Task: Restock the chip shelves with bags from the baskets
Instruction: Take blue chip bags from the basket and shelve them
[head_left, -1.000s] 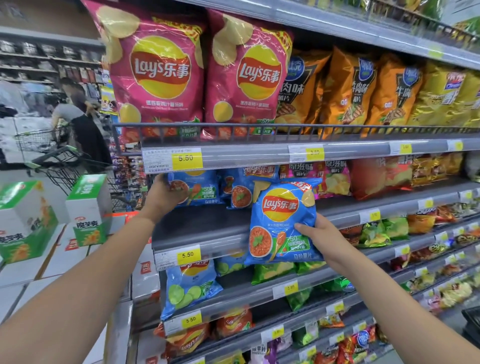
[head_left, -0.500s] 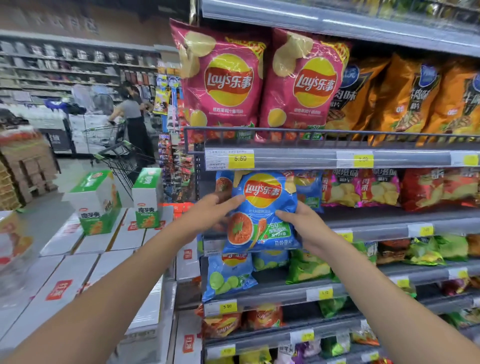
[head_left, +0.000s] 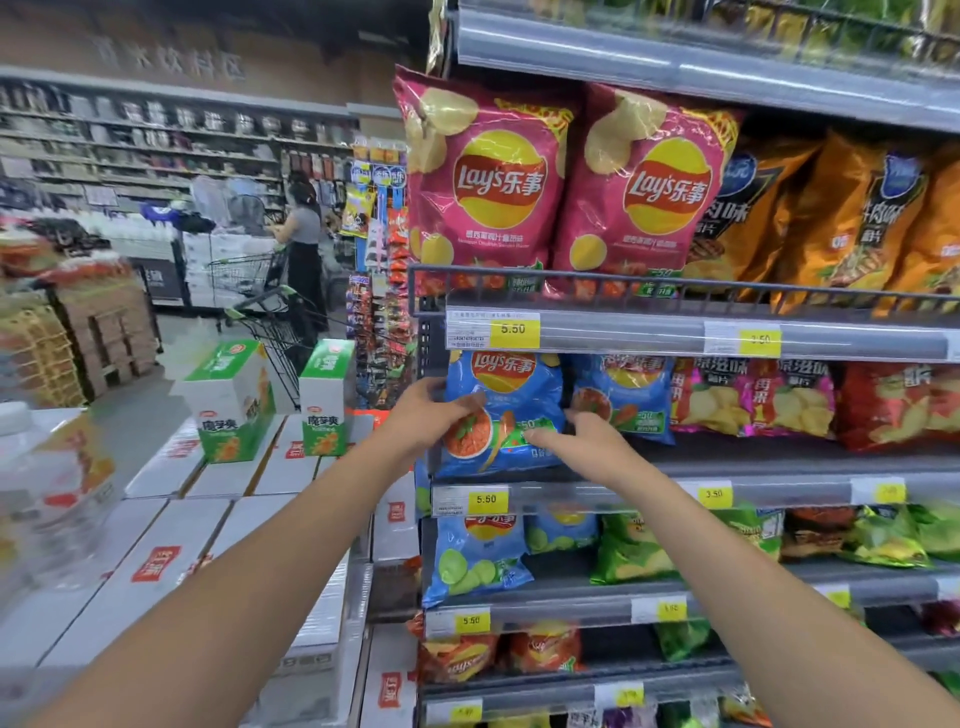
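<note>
1. Our left hand (head_left: 423, 415) grips the left edge of the blue Lay's bag (head_left: 511, 400), fingers curled onto its front.
2. Our right hand (head_left: 587, 441) lays near-straight fingers against the bag's lower right front.
3. Between our hands the bag stands upright at the left end of the grey shelf (head_left: 805, 465).
4. Just right of our right hand stands a second blue bag (head_left: 628, 400); above our hands sit two pink Lay's bags (head_left: 488, 187), and just below our hands a yellow 5.50 price tag (head_left: 485, 499).

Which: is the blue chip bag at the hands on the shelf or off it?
On it, upright. The blue chip bag sits bottom-down on the shelf; left hand grips its side, right hand touches its front.
</note>
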